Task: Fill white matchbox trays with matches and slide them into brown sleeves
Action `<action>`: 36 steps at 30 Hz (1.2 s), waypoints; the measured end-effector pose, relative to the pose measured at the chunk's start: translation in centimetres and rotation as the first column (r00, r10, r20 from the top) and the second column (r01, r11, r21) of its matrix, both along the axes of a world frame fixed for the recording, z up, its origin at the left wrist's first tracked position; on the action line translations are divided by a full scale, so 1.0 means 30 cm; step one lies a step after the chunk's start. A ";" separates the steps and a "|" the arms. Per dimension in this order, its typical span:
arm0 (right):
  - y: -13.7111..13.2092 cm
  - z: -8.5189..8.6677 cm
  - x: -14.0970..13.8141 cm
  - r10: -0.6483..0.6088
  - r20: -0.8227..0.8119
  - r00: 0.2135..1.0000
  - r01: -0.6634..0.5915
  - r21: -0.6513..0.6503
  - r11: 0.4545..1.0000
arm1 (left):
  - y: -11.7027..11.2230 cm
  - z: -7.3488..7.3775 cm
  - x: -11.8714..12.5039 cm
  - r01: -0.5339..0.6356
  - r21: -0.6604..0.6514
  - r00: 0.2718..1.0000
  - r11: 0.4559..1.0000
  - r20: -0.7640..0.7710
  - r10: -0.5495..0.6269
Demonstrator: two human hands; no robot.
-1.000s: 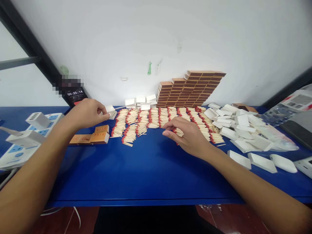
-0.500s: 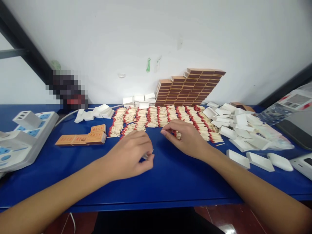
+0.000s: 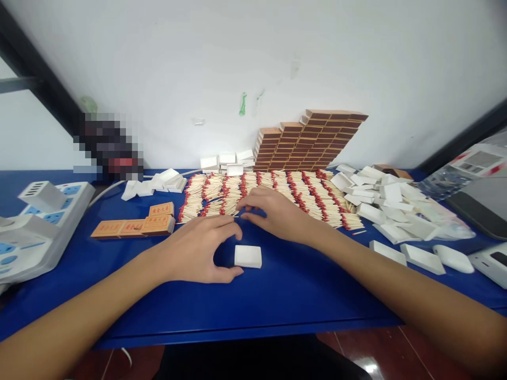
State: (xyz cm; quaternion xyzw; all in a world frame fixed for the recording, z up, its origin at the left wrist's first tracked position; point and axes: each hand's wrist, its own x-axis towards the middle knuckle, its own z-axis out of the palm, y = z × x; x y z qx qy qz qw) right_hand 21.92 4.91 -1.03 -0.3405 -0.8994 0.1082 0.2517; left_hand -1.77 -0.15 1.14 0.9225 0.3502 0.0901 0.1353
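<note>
A small white matchbox tray (image 3: 247, 256) lies on the blue table, with no matches visible on it; whether its hollow side faces down I cannot tell. Just left of it is my left hand (image 3: 202, 250), thumb and fingers apart around its near end, not gripping it. My right hand (image 3: 273, 214) hovers at the front of the matches, fingers curved and thumb slightly apart, with nothing visible between them. Rows of red-headed matches (image 3: 194, 199) stretch behind both hands, partly hidden by them.
Filled-out stacks of matchboxes (image 3: 304, 142) stand against the wall. Orange matchboxes (image 3: 132, 227) lie left, near a power strip (image 3: 75, 221). White trays (image 3: 396, 203) are heaped right, with a white rounded case (image 3: 453, 258) in front. More trays (image 3: 170, 180) sit at the back left.
My left hand has opened and drawn left, and the white tray now shows on the table. My right hand has moved left along the matches toward the left hand.
</note>
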 end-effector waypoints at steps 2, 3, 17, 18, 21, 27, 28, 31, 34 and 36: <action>0.017 -0.016 -0.032 0.002 -0.004 1.000 -0.002 -0.005 1.000 | 0.007 0.001 -0.002 0.000 -0.003 1.000 1.000 -0.025 0.000; 0.022 -0.027 -0.044 0.012 -0.006 1.000 -0.012 -0.006 1.000 | 0.009 0.001 -0.001 0.004 -0.008 1.000 1.000 -0.028 -0.004; 0.018 -0.052 -0.043 -0.029 -0.026 0.999 0.027 -0.068 0.997 | 0.021 -0.004 -0.022 0.022 0.070 0.994 0.997 -0.105 -0.015; 0.017 -0.053 -0.042 -0.032 -0.024 0.999 0.030 -0.077 0.997 | 0.024 -0.004 -0.024 0.020 0.074 0.994 0.997 -0.111 -0.012; 0.013 -0.053 -0.036 -0.043 -0.007 0.999 0.042 -0.103 0.994 | 0.031 -0.002 -0.025 0.016 0.074 0.993 0.997 -0.115 -0.008; -0.001 -0.037 -0.001 -0.073 0.051 0.996 0.078 -0.121 0.990 | 0.047 -0.004 -0.036 0.005 0.071 0.994 0.997 -0.113 0.003; -0.007 -0.028 0.008 -0.082 0.057 0.995 0.089 -0.118 0.989 | 0.050 -0.005 -0.038 0.001 0.072 0.993 0.997 -0.116 0.007; -0.033 0.007 0.034 -0.100 0.064 0.993 0.106 -0.100 0.989 | 0.057 -0.007 -0.043 -0.028 0.087 0.992 0.996 -0.124 0.039; -0.065 0.040 0.046 -0.063 0.083 0.995 0.072 -0.110 0.991 | 0.063 -0.006 -0.043 -0.062 0.119 0.989 0.991 -0.128 0.077; -0.084 0.051 0.043 -0.042 0.105 0.994 0.053 -0.108 0.993 | 0.067 -0.005 -0.043 -0.069 0.125 0.988 0.990 -0.130 0.086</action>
